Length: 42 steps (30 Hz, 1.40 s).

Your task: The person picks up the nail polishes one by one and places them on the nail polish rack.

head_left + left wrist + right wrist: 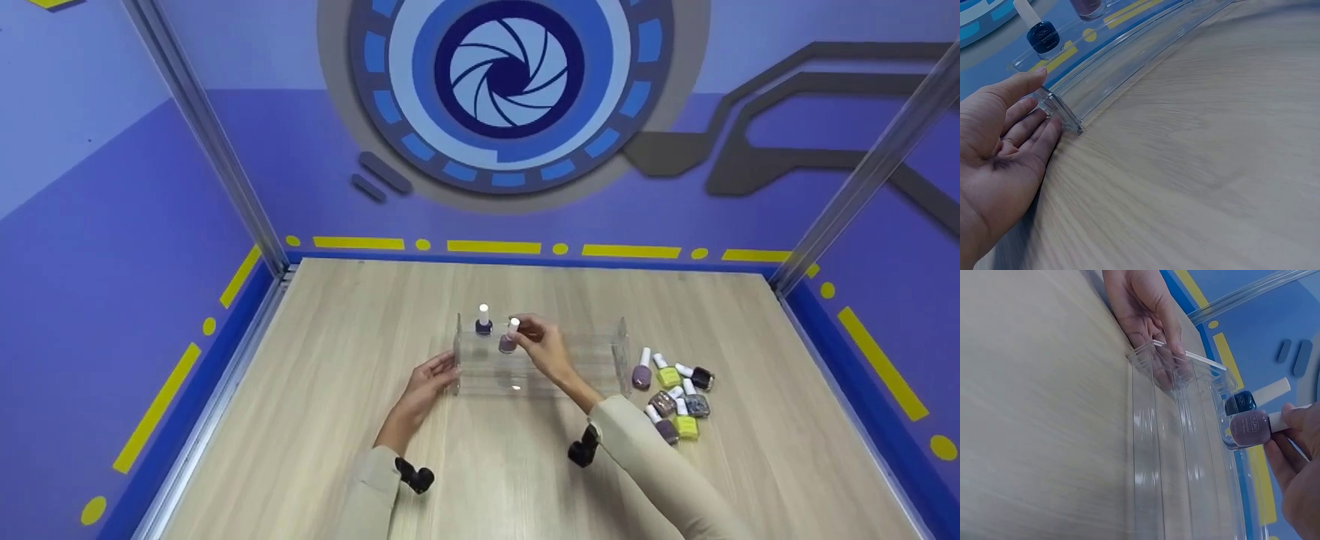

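Observation:
A clear acrylic tiered rack (562,367) stands on the table. My left hand (424,386) rests against its left end panel, the thumb by the panel's edge and the fairly straight fingers on its outer face. Between thumb and fingers, my right hand (547,351) pinches the white cap of a mauve nail polish bottle (1251,428). That bottle is upright at the rack's back tier; whether it touches the shelf I cannot tell. Just left of it a dark blue nail polish bottle (1043,38) stands upright on the same tier.
Right of the rack lies a loose group of nail polish bottles: a mauve bottle (641,376), yellow bottles (686,427), a black bottle (703,378) and glittery bottles (697,406). Purple-blue walls (247,165) enclose the wooden table (337,315) at the back and sides.

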Available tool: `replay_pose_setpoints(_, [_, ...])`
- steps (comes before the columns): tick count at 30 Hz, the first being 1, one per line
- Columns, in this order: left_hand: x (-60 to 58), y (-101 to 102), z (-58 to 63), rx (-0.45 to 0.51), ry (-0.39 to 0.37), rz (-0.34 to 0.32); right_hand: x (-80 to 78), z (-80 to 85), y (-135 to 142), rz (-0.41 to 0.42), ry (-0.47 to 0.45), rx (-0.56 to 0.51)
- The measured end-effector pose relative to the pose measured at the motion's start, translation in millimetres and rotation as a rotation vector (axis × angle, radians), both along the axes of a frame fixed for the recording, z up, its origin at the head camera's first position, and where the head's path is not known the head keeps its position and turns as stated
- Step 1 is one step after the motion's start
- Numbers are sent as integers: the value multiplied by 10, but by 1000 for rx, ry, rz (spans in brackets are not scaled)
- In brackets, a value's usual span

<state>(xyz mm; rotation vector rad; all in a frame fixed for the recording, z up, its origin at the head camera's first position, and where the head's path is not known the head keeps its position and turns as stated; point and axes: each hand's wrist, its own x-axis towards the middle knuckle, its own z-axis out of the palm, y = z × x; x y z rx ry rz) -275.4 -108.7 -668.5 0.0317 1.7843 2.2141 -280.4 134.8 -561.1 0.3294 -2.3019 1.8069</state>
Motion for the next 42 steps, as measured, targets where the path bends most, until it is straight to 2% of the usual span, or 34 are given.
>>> replay_pose_setpoints(4, [6,-9,0,-4,11,-6,13,34,-93,8,19,22])
replay_pose_setpoints(11, [8,4,17,-7,-20,3,-71,-112,-134,27,36,38])
replay_pose_setpoints(26, [1,26,16,-11,-26,29,-76,-292,-167,95,42,80])
replay_pose_setpoints(32, [-18,35,29,-13,-24,17,-83,-319,-203,97,45,100])
replay_pose_setpoints(39, [-3,20,19,-24,-12,5,-90,-314,-253,95,36,171])
replay_pose_setpoints(42, [8,12,27,-23,-5,7,-85,-311,-281,104,36,160])
